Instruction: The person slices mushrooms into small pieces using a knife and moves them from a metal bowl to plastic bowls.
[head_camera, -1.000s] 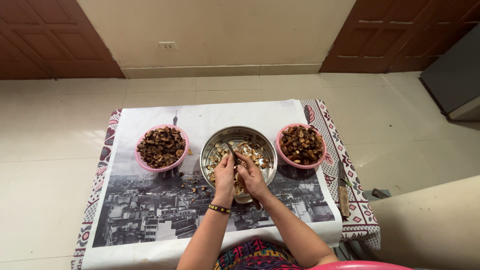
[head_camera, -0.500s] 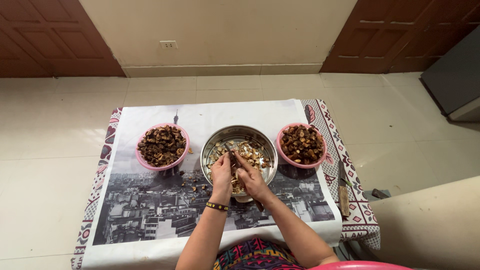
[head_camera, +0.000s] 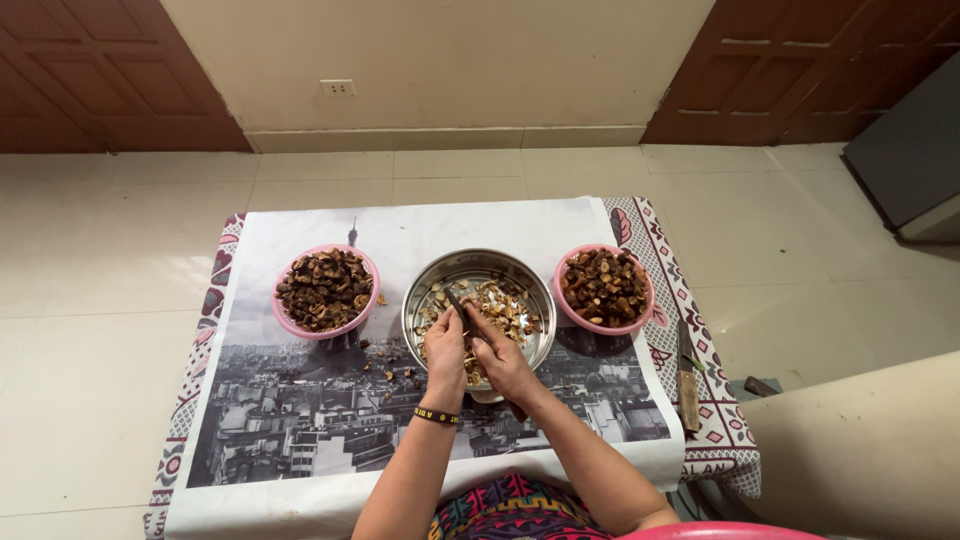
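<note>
A round metal bowl (head_camera: 478, 268) with pale cut pieces stands at the middle of the table. Both my hands meet over its near rim. My right hand (head_camera: 503, 362) grips a knife (head_camera: 458, 304) whose dark blade points away over the bowl. My left hand (head_camera: 445, 352), with a dark bracelet at the wrist, pinches a small brown piece against the blade. A pink bowl (head_camera: 286, 322) full of dark brown pieces stands to the left, and a second pink bowl (head_camera: 640, 322) of similar pieces to the right.
The table carries a printed black-and-white city cloth (head_camera: 300, 430) over a patterned red-and-white cloth (head_camera: 700, 300). Small brown scraps (head_camera: 395, 375) lie beside the metal bowl. A second knife (head_camera: 688, 385) lies near the right edge. Tiled floor surrounds the table; brown doors stand behind.
My hands have stayed over the metal bowl's near rim, with only small shifts of fingers and blade. The bowls have not moved.
</note>
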